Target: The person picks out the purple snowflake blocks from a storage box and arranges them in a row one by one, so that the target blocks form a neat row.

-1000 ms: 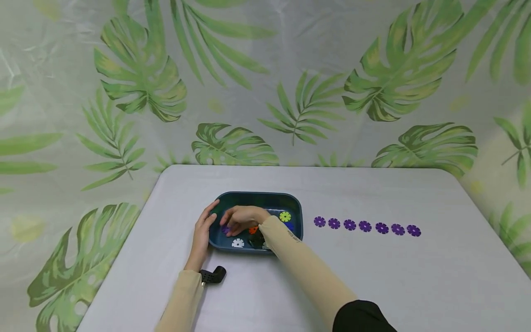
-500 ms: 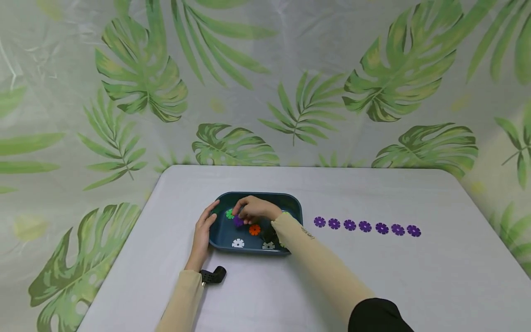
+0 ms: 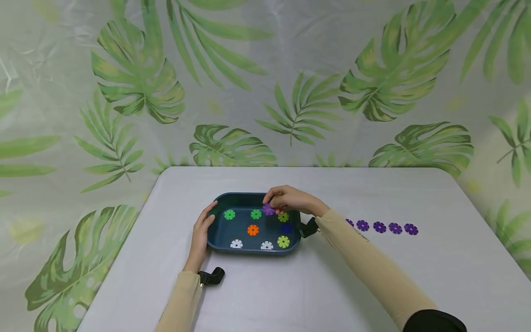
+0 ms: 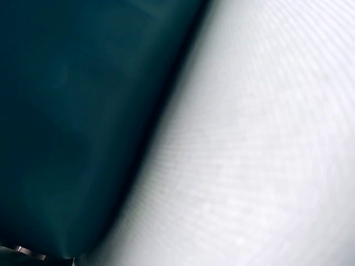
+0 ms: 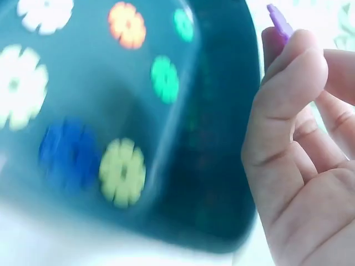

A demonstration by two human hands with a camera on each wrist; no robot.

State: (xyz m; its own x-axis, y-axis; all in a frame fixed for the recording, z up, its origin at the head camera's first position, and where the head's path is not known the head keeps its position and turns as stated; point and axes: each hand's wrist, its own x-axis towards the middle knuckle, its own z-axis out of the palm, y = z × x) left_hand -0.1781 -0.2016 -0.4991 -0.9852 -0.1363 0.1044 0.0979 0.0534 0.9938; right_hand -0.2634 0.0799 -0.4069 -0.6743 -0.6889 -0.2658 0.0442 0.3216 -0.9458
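A dark teal tray [image 3: 226, 229] stands on the white table with several flower-shaped plastic snowflake discs inside. Along its left side lies my left hand [image 3: 200, 237], fingers fairly straight, touching the wall and rim. Between thumb and fingers my right hand [image 3: 292, 199] pinches a purple snowflake disc [image 3: 268, 210], over the back right part of the tray. In the right wrist view that purple disc [image 5: 281, 22] shows edge-on above the thumb tip. The left wrist view has only the tray's outer wall [image 4: 66, 111] and the tabletop, blurred.
Inside the tray lie an orange disc [image 3: 253, 230], a blue disc [image 3: 286, 228], and green, yellow-green and white ones. Right of the tray runs a row of purple discs [image 3: 379, 227], its left end hidden by the right sleeve [image 3: 365, 258]. A leaf-patterned curtain [image 3: 232, 92] hangs behind the table.
My right hand has picked up the purple disc from the tray's left part and moved right and back with it. The left hand keeps its place at the tray.
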